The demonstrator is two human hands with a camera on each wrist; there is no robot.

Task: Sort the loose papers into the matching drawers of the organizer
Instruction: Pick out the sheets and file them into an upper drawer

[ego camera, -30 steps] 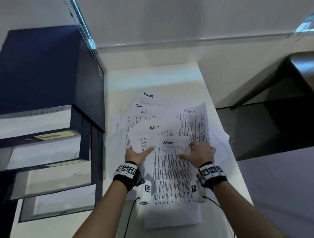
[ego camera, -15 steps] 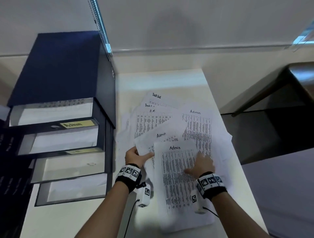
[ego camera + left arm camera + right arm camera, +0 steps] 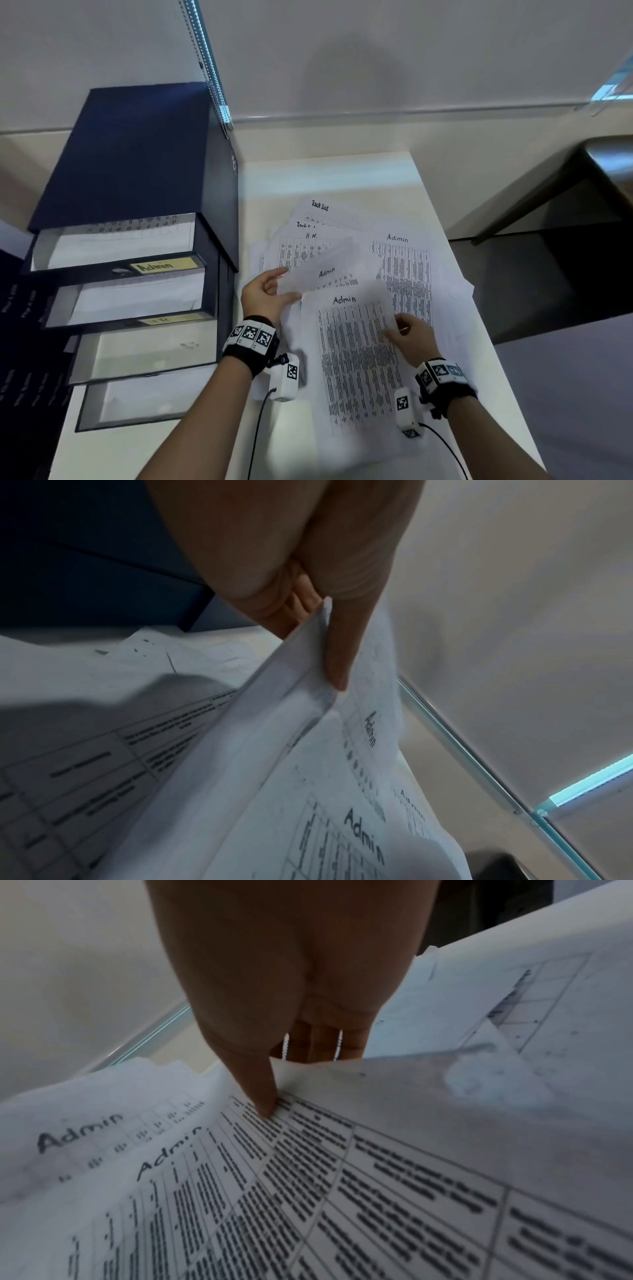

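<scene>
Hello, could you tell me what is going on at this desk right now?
A person is sorting loose papers into a dark blue drawer organizer whose drawers stand pulled open. The left hand pinches the edge of one sheet headed Admin, while the right hand pinches a second Admin sheet. More sheets headed H.R. and Task list lie on the white table.
</scene>
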